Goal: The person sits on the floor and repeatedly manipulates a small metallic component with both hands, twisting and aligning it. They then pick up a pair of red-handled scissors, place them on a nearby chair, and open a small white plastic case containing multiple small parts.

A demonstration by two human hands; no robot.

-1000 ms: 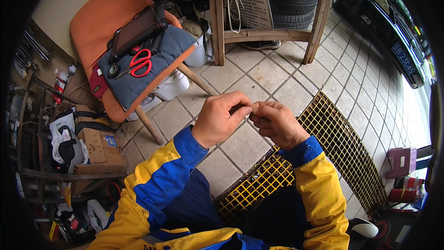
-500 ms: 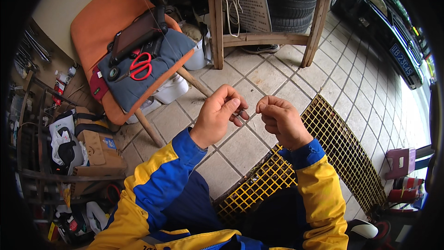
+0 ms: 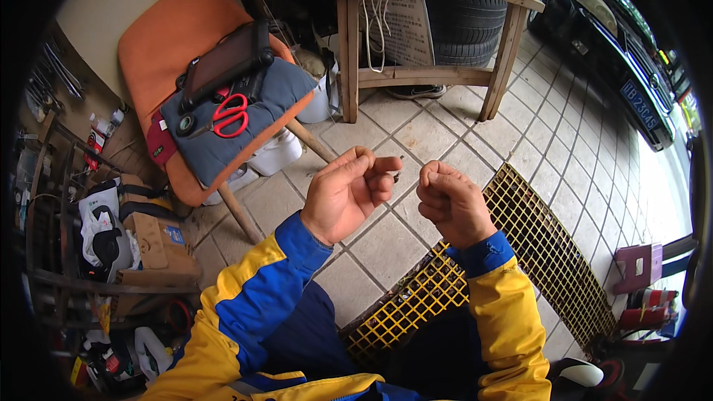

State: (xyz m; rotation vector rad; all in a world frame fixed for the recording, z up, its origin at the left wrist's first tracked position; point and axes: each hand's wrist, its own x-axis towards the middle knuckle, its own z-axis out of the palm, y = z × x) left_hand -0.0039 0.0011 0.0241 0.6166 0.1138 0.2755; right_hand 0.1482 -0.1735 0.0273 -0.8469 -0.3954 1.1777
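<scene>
Both of my hands are raised over the tiled floor, a short gap apart. The thumb and forefinger of my left hand (image 3: 347,194) are pinched together, with the other fingers loosely bent. A tiny dark speck shows by those fingertips; I cannot make out what it is. My right hand (image 3: 454,204) is closed, its thumb pressed to the forefinger, and whatever it may hold is too small to see. Ahead to the left, red-handled scissors (image 3: 230,116), a small roll of tape (image 3: 184,121) and a dark tablet-like device (image 3: 225,67) lie on a grey-blue cushion (image 3: 278,93).
The cushion rests on an orange chair (image 3: 167,26) with wooden legs. A wooden frame (image 3: 423,74) stands ahead before stacked tyres (image 3: 464,22). Yellow grating (image 3: 546,241) crosses the floor at right; a dark car (image 3: 620,48) is beyond. Boxes (image 3: 157,243) and a metal rack line the left.
My left hand has turned, showing more of its palm, and its fingers have shifted. The right hand has moved slightly down and stays pinched. The whole view has shifted a little.
</scene>
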